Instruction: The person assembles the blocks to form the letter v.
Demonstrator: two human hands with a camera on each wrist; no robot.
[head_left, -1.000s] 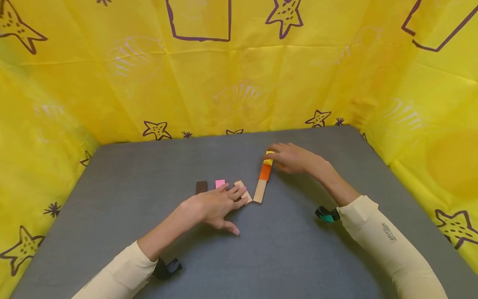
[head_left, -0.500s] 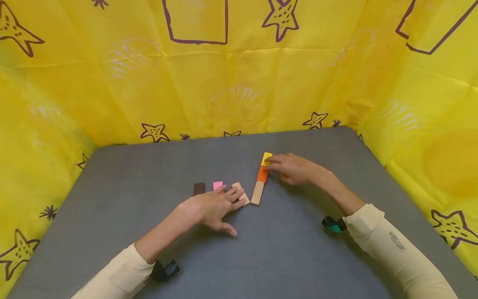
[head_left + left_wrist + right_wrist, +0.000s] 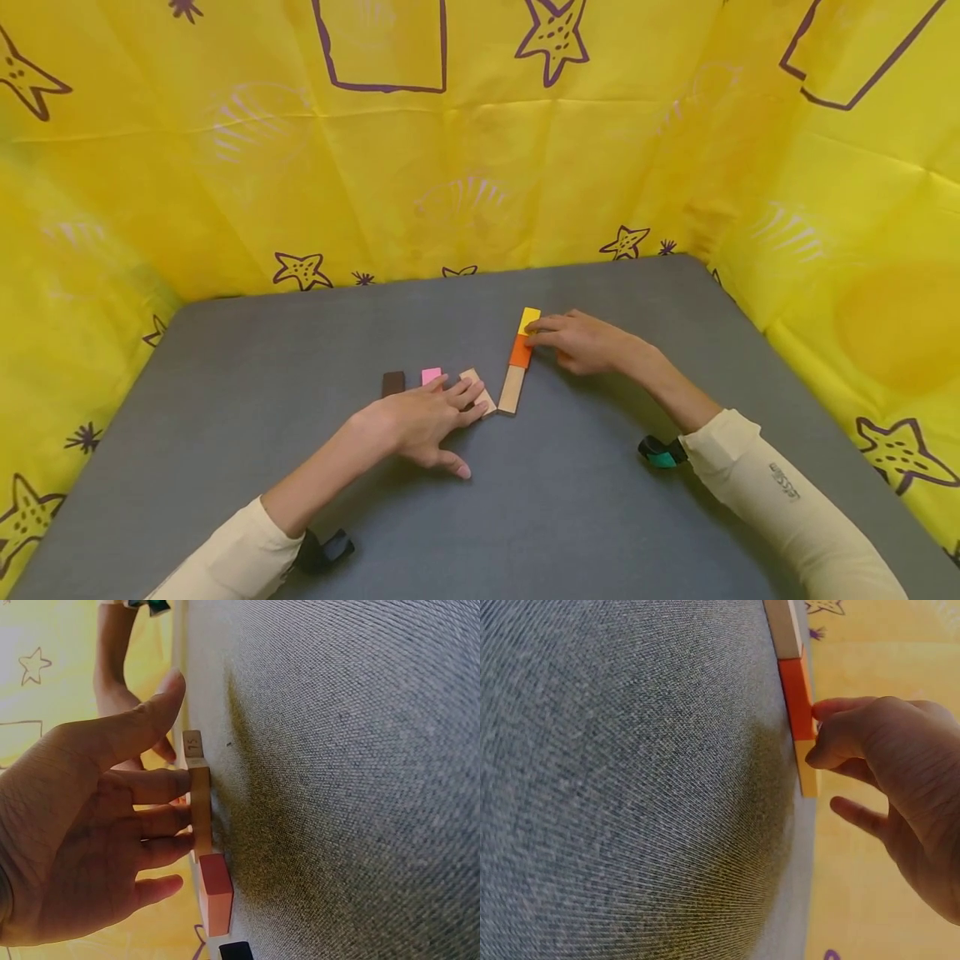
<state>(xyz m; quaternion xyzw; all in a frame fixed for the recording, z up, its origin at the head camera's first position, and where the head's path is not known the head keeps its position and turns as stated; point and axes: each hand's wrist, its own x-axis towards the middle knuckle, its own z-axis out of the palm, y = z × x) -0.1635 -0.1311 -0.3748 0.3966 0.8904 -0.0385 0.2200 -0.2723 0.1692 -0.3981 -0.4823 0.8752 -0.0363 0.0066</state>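
My left hand [image 3: 423, 425] spreads its fingers, the tips resting on a slanted plain wooden block [image 3: 469, 375]; its thumb sticks out over the grey cloth. In the left wrist view the fingertips touch that block's [image 3: 201, 814] upper face. End to end, a second plain block [image 3: 512, 390], an orange block [image 3: 519, 357] and a yellow block [image 3: 530, 316] form a straight line meeting the slanted one in a V. My right hand [image 3: 585, 342] touches the line where orange meets yellow, its fingers loosely bent. In the right wrist view the thumb overlaps the yellow block [image 3: 808, 776].
Left of the V lie a pink block [image 3: 431, 375], partly under the left fingers, and a dark brown block [image 3: 393, 382]. Grey cloth [image 3: 480, 533] covers the table. Yellow patterned fabric [image 3: 390, 192] walls it at the back and sides.
The right hand has slid from the far end of the yellow block toward the orange one, uncovering more yellow. The left hand keeps its place on the slanted block while the head view shifts slightly.
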